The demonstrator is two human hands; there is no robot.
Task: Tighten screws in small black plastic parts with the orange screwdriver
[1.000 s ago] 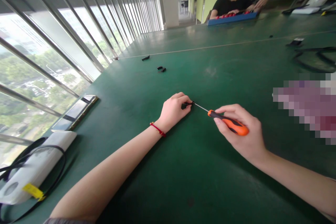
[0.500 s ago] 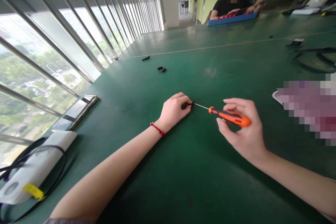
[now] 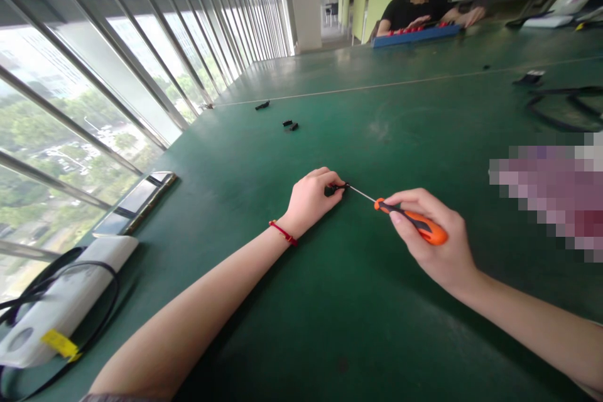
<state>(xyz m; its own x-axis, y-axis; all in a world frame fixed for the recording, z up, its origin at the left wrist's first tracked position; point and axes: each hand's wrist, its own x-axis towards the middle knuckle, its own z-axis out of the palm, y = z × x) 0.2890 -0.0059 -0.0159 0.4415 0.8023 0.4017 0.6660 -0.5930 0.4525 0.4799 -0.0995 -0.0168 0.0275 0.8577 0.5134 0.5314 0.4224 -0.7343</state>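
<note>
My left hand [image 3: 315, 193], with a red cord bracelet [image 3: 283, 233] at the wrist, pinches a small black part [image 3: 335, 188] just above the green table [image 3: 301, 314]. Fingers partly cover that part, so its exact kind does not show. In my right hand [image 3: 436, 235] is a screwdriver [image 3: 424, 226] with an orange and black handle. Thumb and fingertips close round the handle near its front collar. The thin metal shaft points left, and its tip meets the black part at my left fingertips.
Small black pieces [image 3: 291, 125] lie farther back on the table. Left, by the railing [image 3: 179, 31], are a phone-like slab [image 3: 136, 201] and a white device [image 3: 70, 295] with black cable. A person [image 3: 414, 12] sits at the far end behind a blue tray [image 3: 417, 36].
My right fingers have gone from loosely spread to closed round the handle's front. The handle end has dipped slightly, while my left hand has stayed put. The far person's hand has lowered.
</note>
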